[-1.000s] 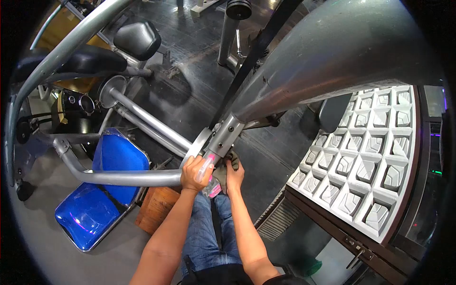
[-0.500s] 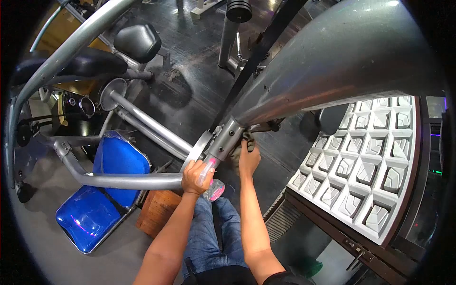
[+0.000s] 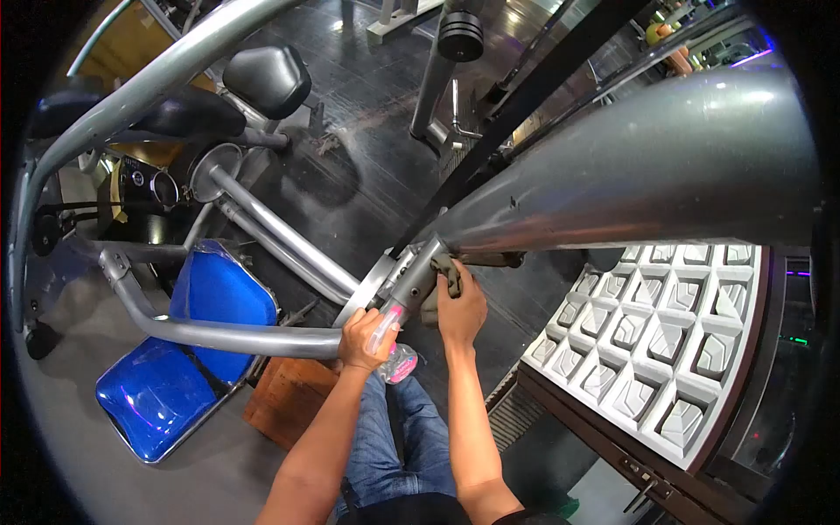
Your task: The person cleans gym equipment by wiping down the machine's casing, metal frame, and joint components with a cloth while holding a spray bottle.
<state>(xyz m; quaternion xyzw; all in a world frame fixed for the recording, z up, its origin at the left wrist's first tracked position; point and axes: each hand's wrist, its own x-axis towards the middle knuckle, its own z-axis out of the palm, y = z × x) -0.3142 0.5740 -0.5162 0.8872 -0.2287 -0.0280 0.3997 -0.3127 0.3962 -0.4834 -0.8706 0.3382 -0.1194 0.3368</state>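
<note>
My left hand (image 3: pixel 366 339) is closed around a clear spray bottle (image 3: pixel 401 364) with pink parts, close to the end of the curved silver tube (image 3: pixel 236 338). In my right hand (image 3: pixel 462 308) is a dark olive cloth (image 3: pixel 447 278), pressed against the side of the metal bracket (image 3: pixel 415 287) at the lower end of the thick grey beam (image 3: pixel 630 175). Part of the cloth hangs below the fingers on the left side of that hand.
A blue folding chair (image 3: pixel 157 402) and a wooden block (image 3: pixel 289 398) stand at the lower left. White moulded panels (image 3: pixel 647 332) lie at the right. A black padded seat (image 3: pixel 267 80) and a black strap (image 3: pixel 525 114) are farther back.
My right hand has moved up along the bracket with the cloth, away from my left hand. The left hand keeps the bottle. The view has tilted, showing more of the background at the upper right.
</note>
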